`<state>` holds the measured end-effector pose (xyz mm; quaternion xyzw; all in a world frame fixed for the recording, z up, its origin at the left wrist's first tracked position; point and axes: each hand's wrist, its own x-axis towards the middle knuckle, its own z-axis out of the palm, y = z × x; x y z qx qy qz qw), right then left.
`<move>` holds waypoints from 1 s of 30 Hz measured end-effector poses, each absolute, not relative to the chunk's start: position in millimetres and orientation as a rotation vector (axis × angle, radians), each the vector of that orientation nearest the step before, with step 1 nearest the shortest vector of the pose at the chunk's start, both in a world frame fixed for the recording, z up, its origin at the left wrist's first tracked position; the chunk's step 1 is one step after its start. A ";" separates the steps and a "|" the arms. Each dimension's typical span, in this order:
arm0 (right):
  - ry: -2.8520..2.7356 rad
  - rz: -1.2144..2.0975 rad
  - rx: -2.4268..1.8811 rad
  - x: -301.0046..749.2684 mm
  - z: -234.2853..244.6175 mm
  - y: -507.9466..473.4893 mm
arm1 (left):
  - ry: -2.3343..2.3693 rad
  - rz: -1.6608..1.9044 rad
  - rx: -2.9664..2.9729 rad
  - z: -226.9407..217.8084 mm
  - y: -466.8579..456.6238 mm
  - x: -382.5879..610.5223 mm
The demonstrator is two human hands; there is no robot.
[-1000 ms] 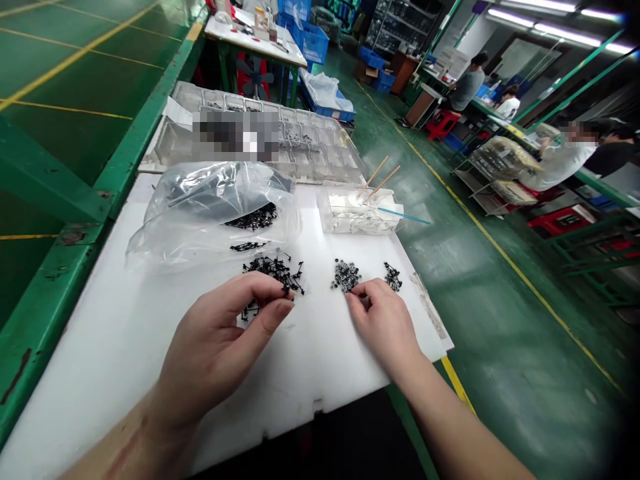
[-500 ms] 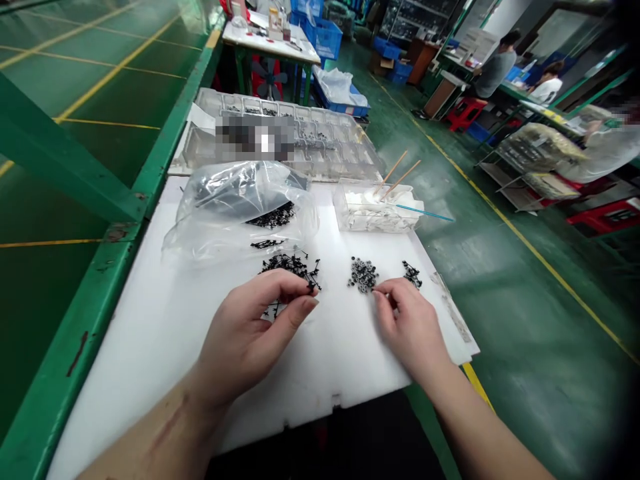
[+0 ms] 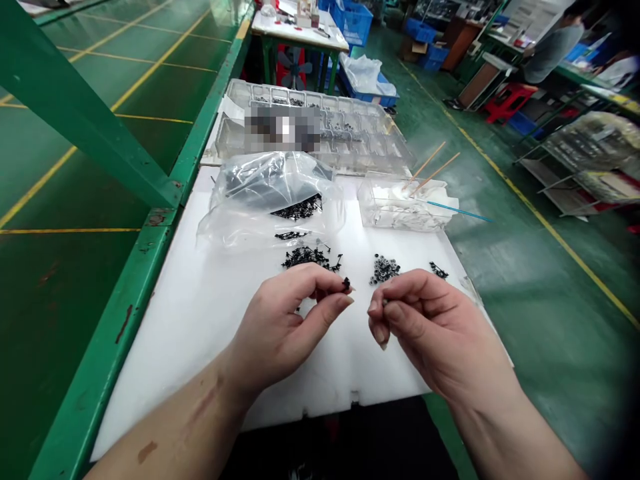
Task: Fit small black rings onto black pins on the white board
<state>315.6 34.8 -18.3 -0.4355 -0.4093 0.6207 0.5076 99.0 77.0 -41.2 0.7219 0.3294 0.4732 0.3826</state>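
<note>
Both hands have come up off the white work board (image 3: pixel 200 313) and turned to face each other, fingertips near but not touching. A second ago they were down among the loose parts. The left hand (image 3: pixel 285 320) pinches a small black pin (image 3: pixel 346 285) between thumb and forefinger, its other fingers curled under. The right hand (image 3: pixel 440 327) has thumb and forefinger pressed together. Whatever sits between them is too small to make out, though those fingers were working at the heap of ring-shaped parts (image 3: pixel 384 268) a moment earlier.

The picking-up appears to be over, and the piece in each hand now seems lined up to meet the other above the board.

Just beyond the fingertips lie the scattered black pins (image 3: pixel 313 257), the ring heap beside them and a smaller black cluster (image 3: pixel 439 271) near the board's right edge. Behind these sit a clear plastic bag (image 3: pixel 265 193) spilling more black pins and a clear box (image 3: pixel 400 203) with two wooden sticks (image 3: pixel 430 167) and a blue stick (image 3: pixel 463 212) propped in it. Farther back are clear compartment trays (image 3: pixel 360 133), a green frame rail (image 3: pixel 150 267) on the left, another bench (image 3: pixel 300 30), blue crates (image 3: pixel 357 20) and a person (image 3: pixel 555 43) at a distant station.
</note>
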 end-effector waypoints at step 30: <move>-1.344 1.045 -1.064 288.1 -9.8 53.2 | 0.840 1.228 1.799 -38.2 74.6 98.5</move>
